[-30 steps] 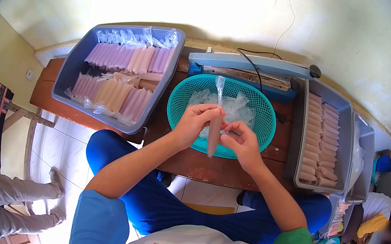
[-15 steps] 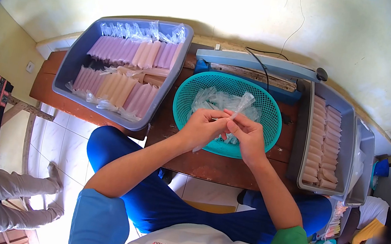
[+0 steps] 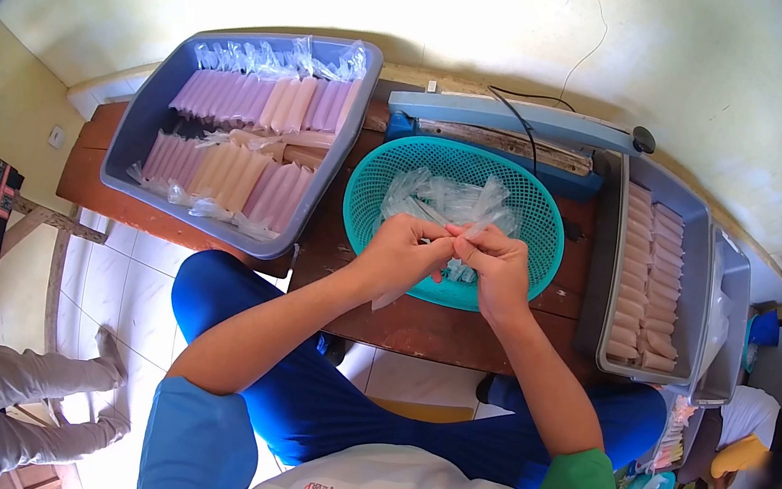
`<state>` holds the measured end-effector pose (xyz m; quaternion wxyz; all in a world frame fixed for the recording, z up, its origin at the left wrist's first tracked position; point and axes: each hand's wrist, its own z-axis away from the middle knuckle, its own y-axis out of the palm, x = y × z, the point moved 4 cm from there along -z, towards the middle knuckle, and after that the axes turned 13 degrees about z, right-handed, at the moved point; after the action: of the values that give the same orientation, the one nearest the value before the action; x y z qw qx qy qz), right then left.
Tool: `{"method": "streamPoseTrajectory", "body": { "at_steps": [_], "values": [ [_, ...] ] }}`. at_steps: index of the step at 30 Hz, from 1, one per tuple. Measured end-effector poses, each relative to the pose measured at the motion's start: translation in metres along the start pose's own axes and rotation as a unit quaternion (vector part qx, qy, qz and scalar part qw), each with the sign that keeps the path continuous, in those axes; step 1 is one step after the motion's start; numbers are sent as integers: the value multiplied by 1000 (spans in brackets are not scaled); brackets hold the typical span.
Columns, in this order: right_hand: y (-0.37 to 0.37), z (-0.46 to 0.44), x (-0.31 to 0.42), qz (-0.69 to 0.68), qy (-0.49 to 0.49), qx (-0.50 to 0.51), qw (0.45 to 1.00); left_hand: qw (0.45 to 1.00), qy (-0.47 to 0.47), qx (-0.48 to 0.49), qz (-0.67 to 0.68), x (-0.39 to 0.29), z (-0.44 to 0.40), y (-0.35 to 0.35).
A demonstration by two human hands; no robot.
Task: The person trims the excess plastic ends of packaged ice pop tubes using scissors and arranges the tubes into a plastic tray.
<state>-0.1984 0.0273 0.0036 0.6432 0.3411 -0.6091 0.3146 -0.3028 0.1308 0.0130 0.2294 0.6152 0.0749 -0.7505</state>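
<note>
Both hands meet above the near part of a turquoise mesh basket (image 3: 354, 224). My left hand (image 3: 402, 253) is closed on a filled plastic tube, mostly hidden, whose end shows below the palm. Fingers of my right hand (image 3: 501, 266) pinch the tube's clear upper end, against the left fingertips. Clear plastic pieces (image 3: 454, 196) lie inside the basket. On the left, a grey tub (image 3: 138, 126) holds rows of purple and tan filled tubes (image 3: 229, 175). To the right, another grey tub (image 3: 594, 305) holds two columns of pinkish-tan tubes (image 3: 632, 270).
Behind the basket lies a blue long-armed device (image 3: 511, 118) with a black cable. Everything rests on a brown wooden table (image 3: 417, 340). A third grey tub (image 3: 719, 364) stands far right. One person's legs (image 3: 35, 394) show at lower left; another person (image 3: 744, 419) is at lower right.
The tube, upright between my hands a second ago, has tilted and is now mostly covered by my left hand. My right fingers have moved onto its clear end.
</note>
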Motion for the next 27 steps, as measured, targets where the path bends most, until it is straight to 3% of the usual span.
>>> {"method": "streamPoseTrajectory", "body": {
  "at_steps": [7, 9, 12, 27],
  "values": [
    [-3, -9, -12, 30, 36, -54, 997, 990, 78, -47, -111, -6, 4, 5],
    [-2, -12, -12, 22, 34, -65, 997, 958, 181, -76, -209, -16, 8, 7],
    [0, -14, -12, 3, 34, -79, 996, 934, 237, -99, -249, -21, 13, 10],
    [-3, -19, -24, -46, 57, -92, 993, 928, 240, -78, -275, -13, 18, 17]
  ]
}}
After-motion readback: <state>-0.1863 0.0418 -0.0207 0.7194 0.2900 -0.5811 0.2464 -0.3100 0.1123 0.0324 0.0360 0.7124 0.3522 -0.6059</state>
